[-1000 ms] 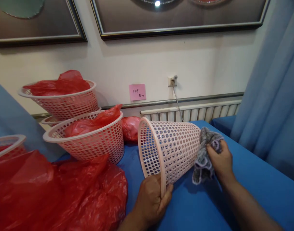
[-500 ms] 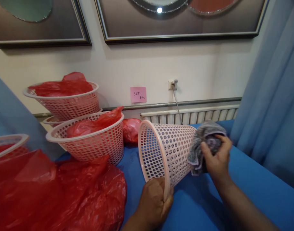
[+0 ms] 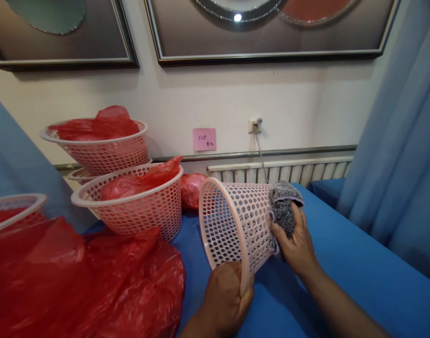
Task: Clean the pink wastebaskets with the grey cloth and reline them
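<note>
A pink perforated plastic basket (image 3: pixel 253 211) lies tipped on its side over the blue surface, its open mouth facing left. My left hand (image 3: pixel 225 293) is closed around the lower part of its rim, fingers inside and thumb outside. At the basket's base end, my right hand (image 3: pixel 295 237) grips a grey cloth (image 3: pixel 285 206) with a pale purple edge. The cloth is bunched and pressed against the base and lower side. Part of the basket's base is hidden behind it.
On the left, pink baskets (image 3: pixel 130 211) hold red plastic bags. A large heap of red plastic bags (image 3: pixel 130 286) lies in front of them, and another red bag (image 3: pixel 192 190) sits behind. A radiator (image 3: pixel 306 171) runs along the wall. Blue curtains (image 3: pixel 394 141) hang at the right.
My right hand has moved left with the cloth, from the edge of the basket's base onto the base and side. My left hand keeps its hold on the rim. The view has shifted slightly.
</note>
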A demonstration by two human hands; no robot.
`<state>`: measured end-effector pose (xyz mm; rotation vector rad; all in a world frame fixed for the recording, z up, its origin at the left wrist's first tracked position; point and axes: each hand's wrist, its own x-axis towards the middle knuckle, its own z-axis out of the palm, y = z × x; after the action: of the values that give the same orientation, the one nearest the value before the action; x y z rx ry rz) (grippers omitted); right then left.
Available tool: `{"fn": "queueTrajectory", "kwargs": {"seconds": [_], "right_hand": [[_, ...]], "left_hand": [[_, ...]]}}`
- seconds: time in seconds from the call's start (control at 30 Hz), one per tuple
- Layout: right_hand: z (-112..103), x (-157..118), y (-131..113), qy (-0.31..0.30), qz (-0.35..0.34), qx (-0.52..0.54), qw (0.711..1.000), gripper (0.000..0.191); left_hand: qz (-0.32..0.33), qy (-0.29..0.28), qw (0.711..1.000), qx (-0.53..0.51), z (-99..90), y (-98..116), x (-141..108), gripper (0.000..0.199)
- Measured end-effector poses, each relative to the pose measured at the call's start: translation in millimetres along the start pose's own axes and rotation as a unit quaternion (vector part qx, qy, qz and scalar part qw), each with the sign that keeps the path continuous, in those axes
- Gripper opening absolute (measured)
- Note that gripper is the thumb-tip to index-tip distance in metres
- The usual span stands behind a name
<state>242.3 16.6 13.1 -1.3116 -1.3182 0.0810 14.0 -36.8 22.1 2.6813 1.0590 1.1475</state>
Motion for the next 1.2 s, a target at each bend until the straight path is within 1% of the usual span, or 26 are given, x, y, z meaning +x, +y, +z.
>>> {"fn": "queueTrajectory", "kwargs": {"seconds": [0.07, 0.13, 0.23, 0.3, 0.37, 0.43, 0.47, 0.5, 0.53, 0.57, 0.63, 0.7, 0.73, 0.77, 0.8, 0.83, 0.87, 0.9, 0.97, 1.03, 1.07, 1.1, 1.13, 1.17, 1.2], "right_hand": [[7, 3, -6, 0.005, 0.002, 0.003, 1.0, 0.095], [15, 5, -16, 0.026, -0.016, 0.004, 1.0, 0.101], [18, -4, -40, 0.049, -0.085, 0.01, 0.995, 0.094], [15, -20, -59, 0.034, -0.158, 0.023, 0.987, 0.086], [11, -37, -72, 0.009, -0.24, 0.037, 0.97, 0.079], [9, -47, -72, 0.006, -0.296, 0.038, 0.954, 0.075], [9, -46, -66, 0.017, -0.303, 0.03, 0.952, 0.075], [10, -42, -57, 0.033, -0.29, 0.017, 0.956, 0.077], [10, -34, -44, 0.05, -0.253, -0.002, 0.966, 0.078], [9, -24, -28, 0.066, -0.199, -0.021, 0.978, 0.078], [5, 2, 6, 0.092, -0.058, -0.053, 0.993, 0.074], [-2, 25, 36, 0.099, 0.055, -0.063, 0.992, 0.068], [-5, 33, 47, 0.099, 0.099, -0.061, 0.988, 0.065], [-7, 38, 53, 0.099, 0.131, -0.056, 0.985, 0.063], [-8, 39, 54, 0.102, 0.145, -0.049, 0.983, 0.062], [-9, 37, 51, 0.104, 0.136, -0.043, 0.984, 0.061], [-9, 31, 42, 0.106, 0.101, -0.036, 0.989, 0.061], [-8, 22, 31, 0.103, 0.043, -0.031, 0.993, 0.06], [-7, -2, 2, 0.077, -0.111, -0.022, 0.991, 0.063], [-7, -25, -24, 0.034, -0.247, -0.009, 0.968, 0.069], [-8, -33, -33, 0.016, -0.299, -0.001, 0.954, 0.071], [-9, -38, -37, 0.003, -0.333, 0.006, 0.943, 0.07], [-10, -38, -37, 0.0, -0.346, 0.009, 0.938, 0.068], [-10, -34, -33, 0.007, -0.334, 0.007, 0.943, 0.064], [-10, -27, -26, 0.02, -0.296, -0.001, 0.955, 0.06]], "left_hand": [[0.011, -0.001, 1.0, 0.009, 2.7, -1, 0, 0.02], [0.01, 0.001, 1.0, 0.02, 4.5, -3, -1, 0.021], [0.01, -0.003, 1.0, 0.027, 5.1, -8, -2, 0.02], [0.019, -0.003, 1.0, 0.025, 4.3, -11, -3, 0.019], [0.03, -0.008, 0.999, 0.014, 2.9, -12, -3, 0.017], [0.032, -0.024, 0.999, 0.001, 1.6, -12, -3, 0.015], [0.026, -0.032, 0.999, 0.0, 1.1, -11, -3, 0.015], [0.017, -0.038, 0.999, 0.005, 0.7, -11, -3, 0.016], [0.007, -0.04, 0.999, 0.012, 0.4, -11, -3, 0.017], [0.0, -0.041, 0.999, 0.019, 0.1, -10, -2, 0.017], [-0.004, -0.045, 0.999, 0.026, -0.3, -9, -2, 0.018], [0.002, -0.054, 0.998, 0.026, -0.4, -8, -1, 0.019], [0.004, -0.056, 0.998, 0.028, -0.3, -7, -1, 0.019], [0.004, -0.057, 0.998, 0.029, 0.0, -6, -1, 0.02], [0.001, -0.059, 0.998, 0.029, 0.4, -6, -1, 0.02], [-0.003, -0.062, 0.998, 0.027, 0.9, -5, -1, 0.019], [-0.008, -0.063, 0.998, 0.027, 1.5, -5, -1, 0.019], [-0.012, -0.065, 0.997, 0.029, 2.2, -5, -1, 0.019], [-0.011, -0.07, 0.997, 0.04, 4.0, -4, -2, 0.017], [-0.006, -0.084, 0.995, 0.05, 6.0, -5, -4, 0.015], [-0.005, -0.097, 0.994, 0.05, 7.1, -6, -5, 0.015], [-0.007, -0.112, 0.992, 0.049, 8.2, -7, -7, 0.016], [-0.012, -0.127, 0.991, 0.048, 9.4, -9, -8, 0.017], [-0.02, -0.139, 0.989, 0.05, 10.6, -11, -8, 0.017], [-0.027, -0.15, 0.987, 0.058, 11.7, -14, -8, 0.017]]}}
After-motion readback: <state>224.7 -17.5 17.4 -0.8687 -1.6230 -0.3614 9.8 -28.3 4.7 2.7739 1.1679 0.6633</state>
